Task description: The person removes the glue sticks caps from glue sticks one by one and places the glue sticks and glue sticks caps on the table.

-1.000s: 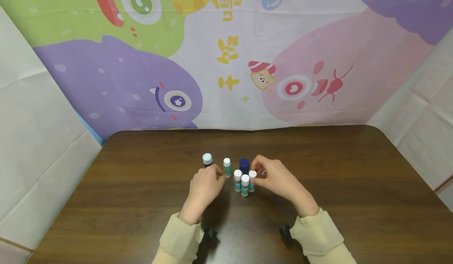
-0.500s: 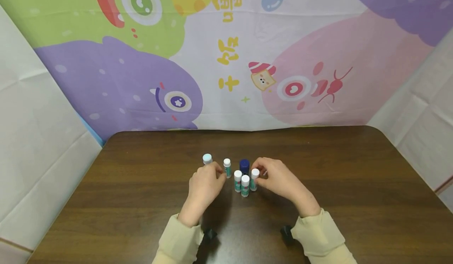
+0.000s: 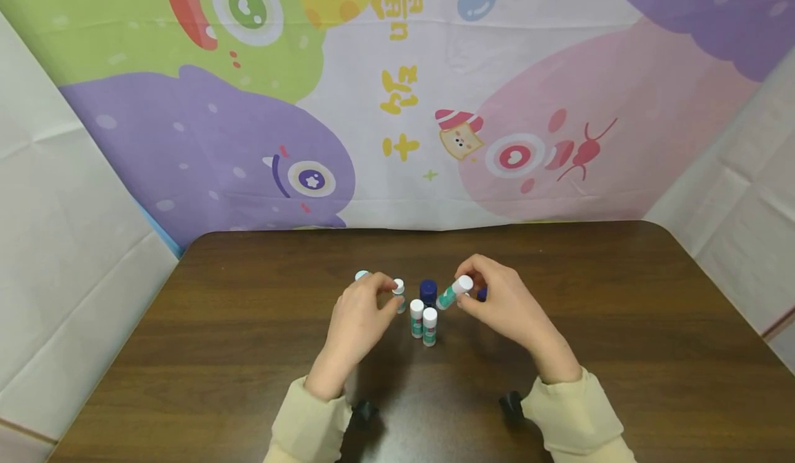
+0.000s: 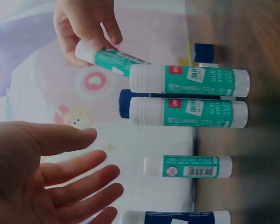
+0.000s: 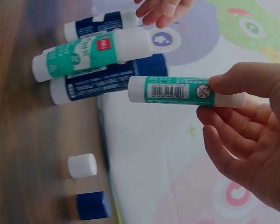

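Observation:
My right hand (image 3: 512, 308) pinches a green-and-white glue stick (image 5: 175, 91) between thumb and fingers, tilted and off the table. My left hand (image 4: 65, 172) holds nothing; its fingers are extended in the left wrist view. In the head view it is beside a standing green glue stick (image 4: 196, 166), partly covering it. Two more green glue sticks, one (image 3: 417, 319) behind the other (image 3: 430, 328), stand close together between the hands. Just behind them is a dark blue glue stick (image 5: 114, 78) with a blue cap. A blue glue stick with a white top (image 4: 179, 218) stands behind my left hand.
A small white cap-like piece (image 5: 82, 165) and a dark blue one (image 5: 93, 205) are on the brown table (image 3: 248, 352) near my right hand. A cartoon-printed cloth (image 3: 397, 194) hangs at the table's far edge.
My right hand has lifted one green glue stick out of the group, up and to the right, tilting it. My left hand has shifted slightly upward, and its fingers have spread.

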The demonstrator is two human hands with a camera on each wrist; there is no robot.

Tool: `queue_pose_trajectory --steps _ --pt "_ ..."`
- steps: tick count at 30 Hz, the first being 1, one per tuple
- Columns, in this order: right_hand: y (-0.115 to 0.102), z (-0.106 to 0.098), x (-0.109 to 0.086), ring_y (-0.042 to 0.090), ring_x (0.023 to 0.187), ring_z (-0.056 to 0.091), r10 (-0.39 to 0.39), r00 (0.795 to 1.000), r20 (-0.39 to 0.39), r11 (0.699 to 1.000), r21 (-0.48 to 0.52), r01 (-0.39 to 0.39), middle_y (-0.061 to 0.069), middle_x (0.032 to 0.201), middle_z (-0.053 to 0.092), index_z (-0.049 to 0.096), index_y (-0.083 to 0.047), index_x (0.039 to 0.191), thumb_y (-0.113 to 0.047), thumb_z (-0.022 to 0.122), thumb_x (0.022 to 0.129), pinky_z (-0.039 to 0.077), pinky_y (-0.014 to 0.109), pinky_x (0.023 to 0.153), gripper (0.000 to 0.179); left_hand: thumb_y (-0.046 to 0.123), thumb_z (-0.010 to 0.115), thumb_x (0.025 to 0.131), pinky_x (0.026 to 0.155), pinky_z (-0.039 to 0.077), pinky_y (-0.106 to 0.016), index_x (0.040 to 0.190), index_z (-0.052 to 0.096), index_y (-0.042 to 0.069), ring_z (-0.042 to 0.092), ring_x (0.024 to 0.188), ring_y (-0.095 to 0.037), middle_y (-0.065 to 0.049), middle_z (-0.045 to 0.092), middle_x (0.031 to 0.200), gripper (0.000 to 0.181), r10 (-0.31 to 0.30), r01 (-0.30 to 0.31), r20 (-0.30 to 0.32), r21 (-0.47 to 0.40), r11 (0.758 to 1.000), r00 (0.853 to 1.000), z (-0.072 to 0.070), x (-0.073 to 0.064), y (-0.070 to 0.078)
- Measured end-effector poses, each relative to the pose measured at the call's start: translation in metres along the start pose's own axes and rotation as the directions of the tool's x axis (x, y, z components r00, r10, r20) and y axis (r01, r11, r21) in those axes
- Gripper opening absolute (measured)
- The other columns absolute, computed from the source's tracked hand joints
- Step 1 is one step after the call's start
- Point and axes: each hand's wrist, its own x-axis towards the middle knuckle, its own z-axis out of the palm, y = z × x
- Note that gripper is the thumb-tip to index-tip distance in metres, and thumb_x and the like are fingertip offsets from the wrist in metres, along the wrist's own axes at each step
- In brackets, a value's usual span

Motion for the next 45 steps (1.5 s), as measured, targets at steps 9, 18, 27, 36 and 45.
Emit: queue_pose_trajectory --steps 9,18,27,36,45 --pt "-0.009 -0.007 -0.002 0.008 0.072 0.053 -0.077 0.993 -0.085 0.994 0.074 0.083 -0.006 0.084 0.056 0.054 -0.013 0.093 -0.006 0.073 0.072 0.049 0.024 0.066 0.029 0.020 0.070 0.079 0.071 0.046 -0.031 0.100 0.065 0.012 0.058 0.083 -0.016 -0.001 0.064 0.095 0.023 0.164 -0.170 -0.070 -0.077 0.982 0.984 -0.004 0.000 0.005" --pt "-0.018 -0.003 -0.004 0.007 0.074 0.057 -0.109 0.988 -0.111 0.977 0.171 0.127 -0.009 0.086 0.060 0.055 -0.015 0.096 -0.007 0.071 0.075 0.049 0.026 0.066 0.028 0.017 0.071 0.078 0.064 0.044 -0.023 0.107 0.062 0.012 0.055 0.081 -0.010 0.001 0.062 0.097 0.031 0.290 -0.300 -0.078 -0.166 0.939 0.954 -0.001 -0.002 0.013" --pt "-0.022 0.003 -0.003 0.009 0.074 0.060 -0.078 0.992 -0.102 0.953 0.283 0.104 -0.007 0.090 0.061 0.057 -0.017 0.094 -0.007 0.073 0.074 0.047 0.026 0.055 0.028 0.013 0.072 0.077 0.064 0.045 -0.022 0.106 0.061 0.011 0.056 0.079 -0.008 0.003 0.061 0.099 0.031 0.324 -0.337 -0.098 -0.185 0.923 0.941 0.001 -0.003 0.015" --pt "-0.024 0.006 -0.004 0.009 0.067 0.058 -0.072 0.994 -0.078 0.938 0.335 0.094 -0.006 0.088 0.061 0.057 -0.017 0.093 -0.010 0.074 0.074 0.039 0.025 0.044 0.026 0.013 0.072 0.076 0.069 0.050 -0.025 0.100 0.063 0.011 0.057 0.082 -0.005 0.004 0.061 0.095 0.026 0.348 -0.367 -0.121 -0.208 0.907 0.930 0.000 -0.005 0.018" --pt "-0.023 0.007 -0.003 0.009 0.064 0.057 -0.091 0.992 -0.084 0.942 0.317 0.113 -0.006 0.082 0.061 0.057 -0.017 0.092 -0.008 0.072 0.075 0.040 0.025 0.045 0.025 0.016 0.072 0.075 0.066 0.046 -0.020 0.098 0.065 0.013 0.056 0.080 -0.005 0.004 0.061 0.093 0.024 0.366 -0.387 -0.150 -0.160 0.908 0.919 -0.002 -0.004 0.018"
